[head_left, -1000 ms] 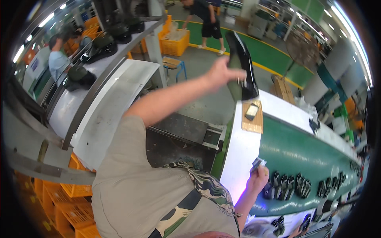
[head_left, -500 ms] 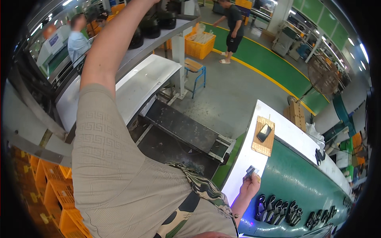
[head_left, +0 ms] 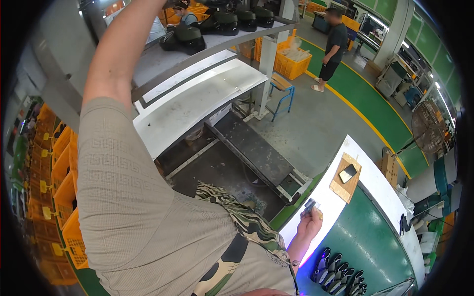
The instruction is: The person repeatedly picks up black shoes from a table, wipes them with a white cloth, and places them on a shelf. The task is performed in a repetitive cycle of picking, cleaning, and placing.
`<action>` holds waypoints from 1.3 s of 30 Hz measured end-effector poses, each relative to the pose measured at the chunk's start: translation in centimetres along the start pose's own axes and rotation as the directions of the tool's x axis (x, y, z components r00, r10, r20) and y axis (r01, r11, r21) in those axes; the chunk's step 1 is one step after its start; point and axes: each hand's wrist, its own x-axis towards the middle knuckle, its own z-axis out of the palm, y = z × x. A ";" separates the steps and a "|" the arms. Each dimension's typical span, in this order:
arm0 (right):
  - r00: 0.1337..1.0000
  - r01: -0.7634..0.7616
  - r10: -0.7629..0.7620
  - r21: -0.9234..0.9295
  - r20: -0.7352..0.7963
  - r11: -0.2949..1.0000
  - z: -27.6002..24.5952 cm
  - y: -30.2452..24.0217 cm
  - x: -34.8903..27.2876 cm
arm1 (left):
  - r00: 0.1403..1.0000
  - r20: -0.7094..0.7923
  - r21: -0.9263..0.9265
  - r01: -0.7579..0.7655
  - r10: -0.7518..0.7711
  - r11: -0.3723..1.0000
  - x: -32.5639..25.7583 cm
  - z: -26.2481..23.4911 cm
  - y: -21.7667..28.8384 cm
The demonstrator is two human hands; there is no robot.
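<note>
My left arm (head_left: 116,54) reaches up past the shelf on the left, and its hand is cut off by the upper edge. Several black shoes (head_left: 187,40) stand on that shelf (head_left: 163,61), to the right of my forearm. Above the white table edge (head_left: 323,212), my right hand (head_left: 309,224) pinches a small, flat, dark grey and partly clear piece (head_left: 310,204); its exact kind cannot be made out. Beyond the right hand lies a phone (head_left: 347,172) on a brown cardboard piece (head_left: 339,190).
A green belt (head_left: 365,232) carries rows of dark shoes (head_left: 335,274). Ahead are a white sloped panel (head_left: 197,101), a dark low platform (head_left: 254,148) and a blue-legged stool (head_left: 282,91). A person (head_left: 335,47) stands near a yellow crate (head_left: 292,61). Orange crates (head_left: 66,192) line the left.
The view has turned left, so the shelf, stool and table appear further right. The person by the crate has straightened and lowered an arm. My right hand still holds the small piece.
</note>
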 end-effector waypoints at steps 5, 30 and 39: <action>0.996 -0.044 0.040 0.043 0.081 0.998 -3.6 0.6 -1.1 | 0.955 -0.205 0.525 0.291 -0.213 0.800 -8.6 -2.7 1.4; 0.875 0.329 -0.246 0.140 -0.416 0.934 -12.7 -4.1 -9.3 | 0.184 0.899 0.109 -0.973 0.398 0.204 -19.7 52.3 0.1; 0.462 0.558 -0.374 -0.065 -0.804 0.827 -15.3 -5.3 -16.5 | -0.672 0.615 0.629 0.102 -0.413 0.771 -53.6 84.3 -23.2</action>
